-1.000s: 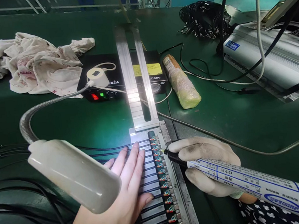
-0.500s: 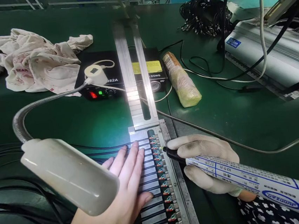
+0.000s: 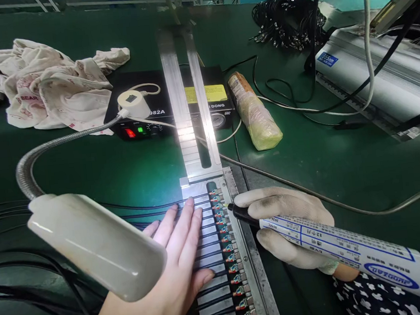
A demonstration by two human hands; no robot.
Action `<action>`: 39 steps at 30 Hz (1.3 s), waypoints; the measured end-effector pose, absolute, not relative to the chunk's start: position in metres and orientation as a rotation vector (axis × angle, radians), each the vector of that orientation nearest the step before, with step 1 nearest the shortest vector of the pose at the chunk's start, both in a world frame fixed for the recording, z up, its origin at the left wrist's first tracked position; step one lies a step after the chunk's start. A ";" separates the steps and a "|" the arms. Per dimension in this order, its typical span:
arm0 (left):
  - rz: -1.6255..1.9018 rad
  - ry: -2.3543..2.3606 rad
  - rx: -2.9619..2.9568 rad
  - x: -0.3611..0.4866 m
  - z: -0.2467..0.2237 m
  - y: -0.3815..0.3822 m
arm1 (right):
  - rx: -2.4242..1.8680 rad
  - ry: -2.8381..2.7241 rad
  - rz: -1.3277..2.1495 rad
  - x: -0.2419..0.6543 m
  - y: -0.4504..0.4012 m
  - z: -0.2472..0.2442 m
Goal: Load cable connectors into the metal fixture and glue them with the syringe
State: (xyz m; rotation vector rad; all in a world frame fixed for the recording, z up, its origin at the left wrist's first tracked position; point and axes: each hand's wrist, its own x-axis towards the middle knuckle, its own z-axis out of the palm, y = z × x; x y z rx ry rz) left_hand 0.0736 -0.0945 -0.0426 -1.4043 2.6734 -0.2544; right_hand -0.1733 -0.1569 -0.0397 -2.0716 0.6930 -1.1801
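The right hand, in a whitish glove, kept its grip closed around a white cylindrical tube with blue print, seemingly slanted so that its tapered black nozzle could be aimed finely. Just left of the tip lay the row of small green connector boards; contact was too small to tell. The bare left hand grasped nothing, lying flat across the thin black cables on the silver metal fixture, probably to steady them. Beyond it, a glossy cream lamp head overhung the green desk.

A crumpled cloth lies left of a plastic-wrapped block.
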 end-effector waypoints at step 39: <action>-0.245 2.697 -1.397 0.073 -0.043 -0.097 | -2.109 0.643 -1.228 -0.176 -0.146 -0.042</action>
